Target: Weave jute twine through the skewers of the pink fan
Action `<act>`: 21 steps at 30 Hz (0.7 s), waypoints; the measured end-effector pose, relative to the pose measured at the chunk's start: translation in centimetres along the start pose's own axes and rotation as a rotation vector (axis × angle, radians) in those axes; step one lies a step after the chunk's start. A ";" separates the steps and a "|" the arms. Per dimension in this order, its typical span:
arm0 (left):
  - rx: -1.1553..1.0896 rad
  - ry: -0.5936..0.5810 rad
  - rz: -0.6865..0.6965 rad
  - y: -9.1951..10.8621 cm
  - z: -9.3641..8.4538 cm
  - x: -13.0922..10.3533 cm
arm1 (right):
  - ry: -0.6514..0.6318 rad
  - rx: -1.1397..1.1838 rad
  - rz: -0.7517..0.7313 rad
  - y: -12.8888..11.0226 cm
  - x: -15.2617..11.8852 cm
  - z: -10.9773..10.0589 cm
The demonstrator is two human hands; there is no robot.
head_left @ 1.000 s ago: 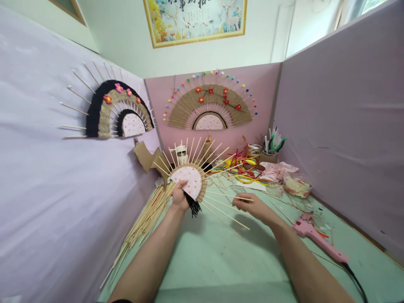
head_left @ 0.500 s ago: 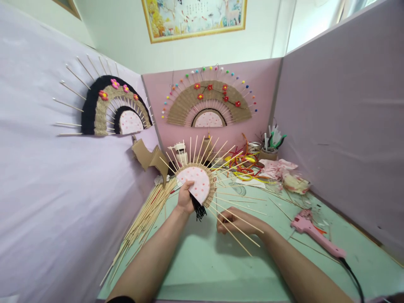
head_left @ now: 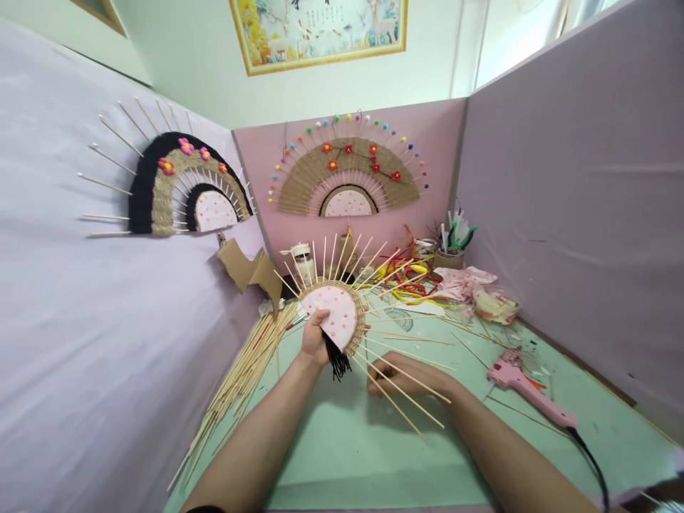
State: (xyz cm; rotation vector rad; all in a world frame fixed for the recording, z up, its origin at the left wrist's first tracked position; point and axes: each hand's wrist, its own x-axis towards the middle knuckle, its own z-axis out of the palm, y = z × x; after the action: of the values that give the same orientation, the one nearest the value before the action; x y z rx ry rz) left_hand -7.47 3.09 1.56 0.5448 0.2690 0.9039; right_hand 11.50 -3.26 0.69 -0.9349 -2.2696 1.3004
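Observation:
A half-round fan piece [head_left: 335,313] has a pink dotted centre, a woven tan rim and thin sticks spreading outward. My left hand [head_left: 316,340] grips its lower left edge, thumb on the dotted face, the other fingers hidden behind. Black strands [head_left: 338,358] hang beneath it. Right of these, my right hand [head_left: 385,374] is closed behind the lower sticks, with its fingers curled together near a thin strand. What exactly it pinches is too small to make out.
Loose sticks [head_left: 246,377] lie at the left. A pink glue gun [head_left: 529,392] with a black cord lies at the right. Coloured stems [head_left: 411,278], pink cloth [head_left: 462,281] and a tool pot [head_left: 449,258] stand behind. Finished fans [head_left: 350,174] hang on the partitions.
The view has shifted slightly, so the background sits a little further left. Both hands and the fan piece keep nearly the same pose.

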 end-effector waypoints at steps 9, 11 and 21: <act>0.045 0.042 0.120 0.9 0.2 -0.3 | 0.006 0.086 0.005 1.1 0.2 0.0; 0.043 0.050 0.137 1.1 0.2 -0.3 | 0.021 0.074 0.017 1.5 0.3 -0.1; 0.065 0.126 0.318 2.0 1.5 -1.1 | 0.341 0.202 0.053 1.4 -2.3 -3.5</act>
State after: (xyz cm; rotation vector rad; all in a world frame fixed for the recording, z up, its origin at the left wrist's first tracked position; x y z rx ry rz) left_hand -8.84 2.73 3.92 0.6019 0.3323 1.2440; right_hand 15.74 -2.22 1.25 -1.0587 -1.8321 1.2541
